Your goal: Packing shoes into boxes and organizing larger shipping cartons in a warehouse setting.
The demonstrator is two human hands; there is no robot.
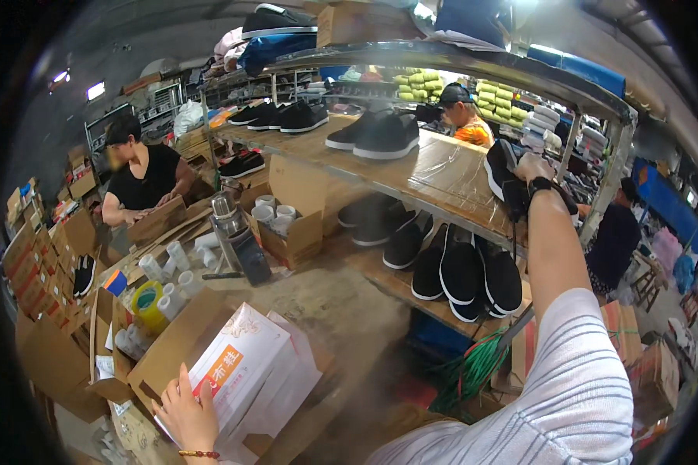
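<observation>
My left hand (188, 417) lies on the edge of a white shoe box (244, 360) with an orange label, its fingers spread and stretched out. The box is tilted beside another white box (296, 372), and both stand in an open brown carton (182, 329). My right arm reaches up to the far right end of the upper shelf. There my right hand (535, 167) is closed on a black shoe (502, 172) with a white sole edge. The fingers are partly hidden, and dark parts show on both sides of the wrist.
More black shoes (376, 138) stand on the shelf (450, 167), with several others (459, 267) on the level below. A metal tape dispenser (240, 240), white rolls (174, 252) and a carton (296, 232) lie left. Two people (147, 178) (467, 124) are beyond; green straps (473, 372) hang right.
</observation>
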